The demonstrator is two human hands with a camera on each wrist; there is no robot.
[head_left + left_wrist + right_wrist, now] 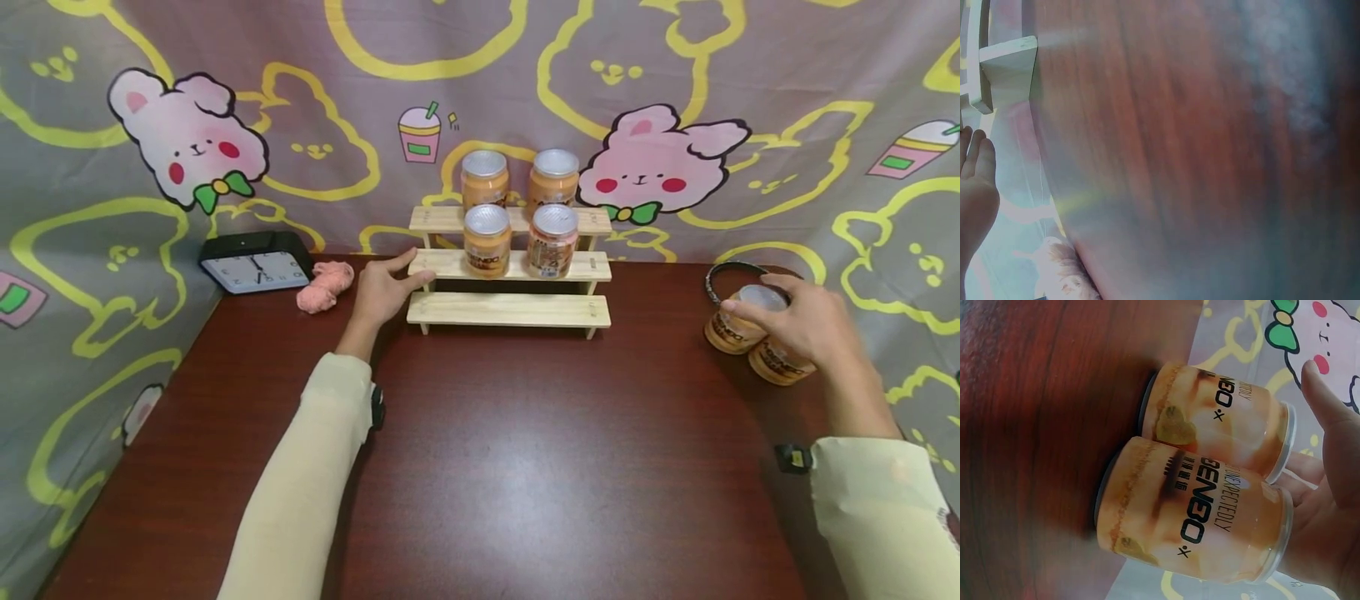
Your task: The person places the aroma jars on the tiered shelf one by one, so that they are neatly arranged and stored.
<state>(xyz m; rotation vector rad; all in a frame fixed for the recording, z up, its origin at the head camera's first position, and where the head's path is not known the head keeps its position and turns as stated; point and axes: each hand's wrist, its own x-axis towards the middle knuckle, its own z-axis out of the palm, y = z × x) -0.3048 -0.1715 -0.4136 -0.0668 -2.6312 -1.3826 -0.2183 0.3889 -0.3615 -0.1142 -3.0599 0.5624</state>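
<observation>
My left hand [384, 290] is at the left end of a three-step wooden shelf [510, 310], fingers straight, fingertips at the middle step's edge. Over on the right, my right hand [817, 321] reaches down over two orange-brown cans with clear lids, a farther can [729, 335] and a nearer can [780, 364]. Its thumb [1325, 394] stretches out beside the farther can's lid, with a gap showing in the right wrist view; the other fingers are partly hidden behind the cans. Two cans [487, 250] stand on the middle step and two more [484, 185] on the top step.
A black clock [258, 271] and a pink yarn bundle [326, 287] lie at the back left. Behind the right-hand cans is a dark ring-shaped band [714, 279]. A patterned curtain [337, 225] borders the brown table [562, 467] at the back and sides.
</observation>
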